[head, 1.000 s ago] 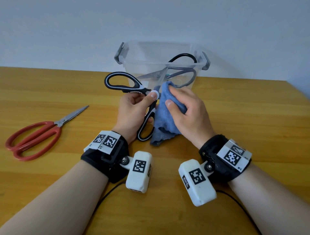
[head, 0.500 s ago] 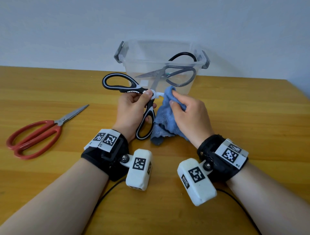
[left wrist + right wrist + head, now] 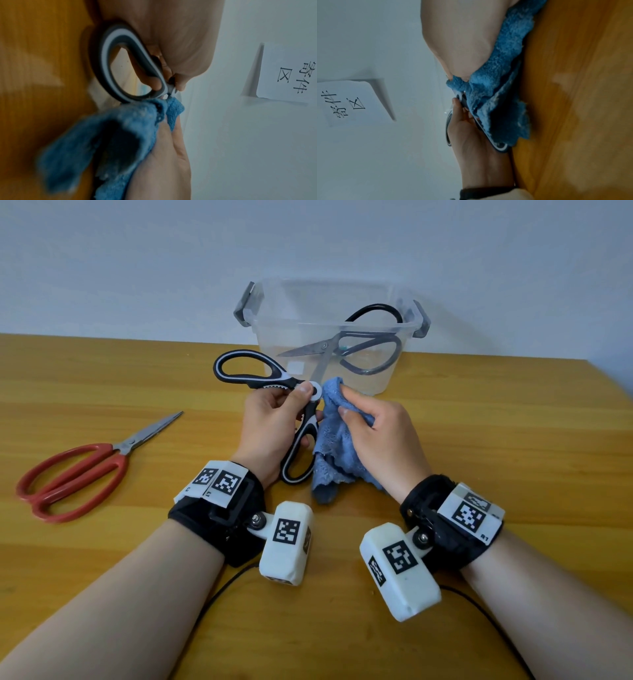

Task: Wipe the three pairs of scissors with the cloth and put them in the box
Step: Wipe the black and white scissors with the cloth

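Observation:
My left hand [image 3: 274,419] holds the black-and-white scissors [image 3: 250,371] near their pivot, thumb on the white pivot disc, handles spread wide. One handle loop [image 3: 113,65] shows close up in the left wrist view. My right hand [image 3: 373,426] grips the blue cloth [image 3: 332,440] bunched around the blades, which are hidden inside it. The cloth [image 3: 503,83] hangs down to the table. A grey-handled pair of scissors [image 3: 346,350] lies inside the clear plastic box [image 3: 329,302] behind my hands. Red-handled scissors [image 3: 78,474] lie flat on the table at the left.
The wooden table [image 3: 496,440] stretches to both sides, with its right edge at the far right. A pale wall rises behind the box. A white paper sign [image 3: 288,73] with black characters hangs on the wall. Black cables run from the wrist cameras toward me.
The left hand lifted the black-and-white scissors slightly away from me toward the box. The right hand slid the cloth along the blades and back toward the pivot.

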A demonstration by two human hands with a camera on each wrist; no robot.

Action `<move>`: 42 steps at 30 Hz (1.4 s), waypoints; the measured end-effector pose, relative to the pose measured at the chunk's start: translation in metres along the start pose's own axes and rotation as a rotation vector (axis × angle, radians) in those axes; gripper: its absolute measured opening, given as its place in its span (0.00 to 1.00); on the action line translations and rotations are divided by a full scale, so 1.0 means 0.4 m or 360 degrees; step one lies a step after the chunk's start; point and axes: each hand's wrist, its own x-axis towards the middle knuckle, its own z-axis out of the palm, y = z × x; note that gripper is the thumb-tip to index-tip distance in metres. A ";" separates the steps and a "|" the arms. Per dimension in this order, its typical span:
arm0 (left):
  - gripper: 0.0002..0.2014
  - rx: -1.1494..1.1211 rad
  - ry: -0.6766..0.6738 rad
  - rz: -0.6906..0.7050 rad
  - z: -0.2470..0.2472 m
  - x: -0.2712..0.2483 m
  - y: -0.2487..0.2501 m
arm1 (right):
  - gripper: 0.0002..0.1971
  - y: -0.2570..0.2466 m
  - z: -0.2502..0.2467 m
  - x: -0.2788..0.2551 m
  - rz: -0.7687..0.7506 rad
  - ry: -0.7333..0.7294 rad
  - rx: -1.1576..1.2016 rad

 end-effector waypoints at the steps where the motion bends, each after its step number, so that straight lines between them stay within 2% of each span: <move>1: 0.12 0.0006 0.0012 -0.0004 0.000 0.001 -0.001 | 0.19 0.006 -0.001 0.002 0.0000 0.0035 0.0009; 4: 0.12 0.0020 0.0045 0.0000 -0.001 0.006 -0.008 | 0.20 0.012 -0.010 0.005 0.0020 0.0121 0.0218; 6: 0.14 0.0072 0.0045 0.0056 -0.003 0.009 -0.013 | 0.19 0.009 -0.010 0.003 -0.0024 0.0032 0.0289; 9: 0.15 0.0046 0.0011 0.0074 -0.006 0.011 -0.015 | 0.19 0.005 0.000 0.000 -0.0080 -0.0146 0.0207; 15: 0.12 -0.0074 0.0003 -0.0021 -0.003 0.006 -0.007 | 0.18 0.010 -0.001 0.003 -0.0027 0.0067 0.0068; 18: 0.11 -0.0067 0.0049 -0.0009 0.000 0.005 -0.007 | 0.18 0.012 -0.006 0.003 -0.0019 0.0172 0.0135; 21: 0.13 -0.0018 0.0036 0.0053 0.000 0.006 -0.009 | 0.18 0.003 -0.006 -0.002 -0.0096 0.0090 0.0171; 24: 0.12 -0.0012 0.0032 0.0081 0.000 0.003 -0.007 | 0.18 0.001 0.002 -0.003 -0.0072 -0.0005 0.0109; 28: 0.09 -0.0104 0.0074 0.0029 -0.001 0.002 -0.003 | 0.19 0.012 -0.005 0.006 0.0044 0.0112 0.0142; 31: 0.08 -0.0129 0.0106 0.0008 -0.001 0.004 0.001 | 0.20 0.011 -0.014 0.009 0.0030 0.0202 0.0215; 33: 0.09 -0.0110 0.0088 0.0020 -0.002 0.005 0.001 | 0.19 0.006 -0.014 0.007 -0.0042 0.0144 0.0313; 35: 0.10 -0.0094 0.0048 0.0049 -0.001 0.005 -0.001 | 0.18 0.007 -0.006 0.002 -0.0089 -0.0010 0.0277; 37: 0.10 -0.0065 0.0054 0.0028 0.000 0.004 0.000 | 0.18 0.007 -0.003 0.004 -0.0068 -0.0066 0.0252; 42: 0.08 -0.0091 0.0128 -0.0020 -0.001 0.005 0.002 | 0.19 0.006 -0.017 0.010 0.0089 0.0153 0.0222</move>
